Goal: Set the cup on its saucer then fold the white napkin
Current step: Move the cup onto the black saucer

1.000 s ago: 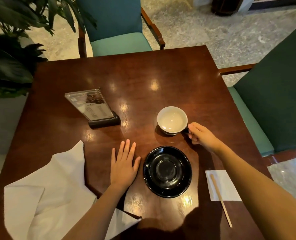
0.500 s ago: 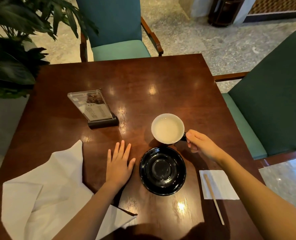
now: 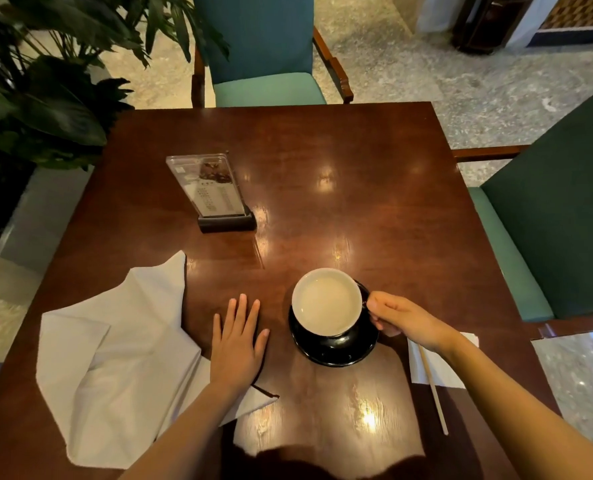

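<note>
Napkin first, nearest me: white cloth, soft and rumpled, spread loosely over the near-left corner of the table with one point sticking up toward the middle, not yet folded. My left hand lies flat and open on the wood just beside it, fingers together, holding nothing. To its right, the change: a second ago the cup stood on bare wood beyond the saucer; now I have carried it back over the saucer, my right hand closed around the dark handle. Whether it has touched down I cannot tell, and it looks a little off-centre toward the far rim, so the first half of the job seems nearly done. Cup: round, pale and matte inside, dark outside. Saucer: glossy black, shallow. By the right edge, a thin wooden stirrer on a paper square. Farther off, a clear slanted menu stand on polished, reflective dark wood.
</note>
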Available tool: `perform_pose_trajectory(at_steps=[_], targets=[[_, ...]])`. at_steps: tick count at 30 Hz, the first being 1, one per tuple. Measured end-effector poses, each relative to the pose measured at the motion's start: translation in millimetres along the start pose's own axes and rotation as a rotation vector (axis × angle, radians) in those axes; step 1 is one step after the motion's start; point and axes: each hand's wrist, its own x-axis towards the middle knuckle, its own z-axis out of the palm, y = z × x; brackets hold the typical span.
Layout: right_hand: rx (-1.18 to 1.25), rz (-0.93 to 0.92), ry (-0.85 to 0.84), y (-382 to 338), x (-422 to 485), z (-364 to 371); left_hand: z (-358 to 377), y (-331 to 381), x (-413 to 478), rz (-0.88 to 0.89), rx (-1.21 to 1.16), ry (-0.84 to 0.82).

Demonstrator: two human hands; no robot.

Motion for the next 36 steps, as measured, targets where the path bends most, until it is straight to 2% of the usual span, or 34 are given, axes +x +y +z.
perform_pose_trajectory(at_steps=[7,17,27,36], targets=[[-0.107,0.027,-0.036,0,0,2,0,0,0,0.020,-0.003,0.012],[-0.138,0.043,-0.051,-1,3,0,0,0,0,0.023,-0.009,0.030],[-0.277,0.061,-0.039,-7,6,-9,1,-1,1,0.022,-0.009,0.018],[-0.299,0.087,0.010,-14,1,-6,0,1,1,0.029,-0.024,0.018]])
